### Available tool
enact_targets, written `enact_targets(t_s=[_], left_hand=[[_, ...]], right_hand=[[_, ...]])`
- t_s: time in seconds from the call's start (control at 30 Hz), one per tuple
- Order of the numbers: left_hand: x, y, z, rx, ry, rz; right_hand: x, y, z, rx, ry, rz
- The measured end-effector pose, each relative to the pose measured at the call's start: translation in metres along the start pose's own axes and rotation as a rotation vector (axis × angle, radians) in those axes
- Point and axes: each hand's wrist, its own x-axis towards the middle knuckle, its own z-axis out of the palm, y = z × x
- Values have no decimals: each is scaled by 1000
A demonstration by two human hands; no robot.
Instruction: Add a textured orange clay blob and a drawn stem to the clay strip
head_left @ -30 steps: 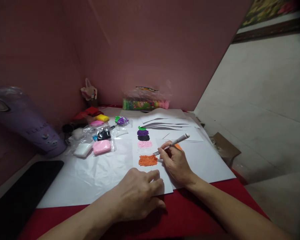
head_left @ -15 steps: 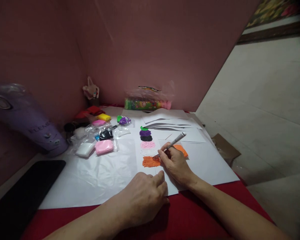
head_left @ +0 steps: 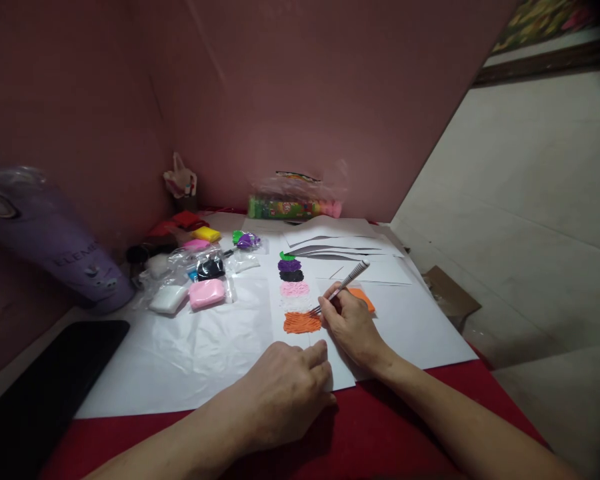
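A slim fork-like tool with a striped handle is pinched in my right hand, its tines at the upper right part of a ridged orange clay patch. Above that patch, white, pink, black, purple and green clay patches run up the white paper. My left hand rests at the paper's near edge with its fingers curled; what they hold, if anything, is hidden. Packed orange clay lies behind my right hand.
Bagged clay in pink, white and other colours lies left. A purple bottle and a black flat object stand or lie farther left. Paper sheets and a bag of colourful items are at the back.
The tool's tip has shifted slightly right and up over the orange patch with my right hand. My left hand stays in nearly the same place.
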Motion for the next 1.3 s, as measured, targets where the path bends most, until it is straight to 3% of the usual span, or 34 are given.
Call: enact_targets(t_s=[0.4,0.57,0.9,1.3], left_hand=[[0,-1,-2,-21,-5,-6],[-1,-1,-1,-20,8,-8],[-7,-5,6,-51,51,2],[-4,-5,4,-89,53,-17]], right_hand=[[2,0,-1,-73,83,26],[-2,0,-5,31,116,-4],[-22,-10,0,200,-53,-60],[-23,-8,4,195,-59,-38]])
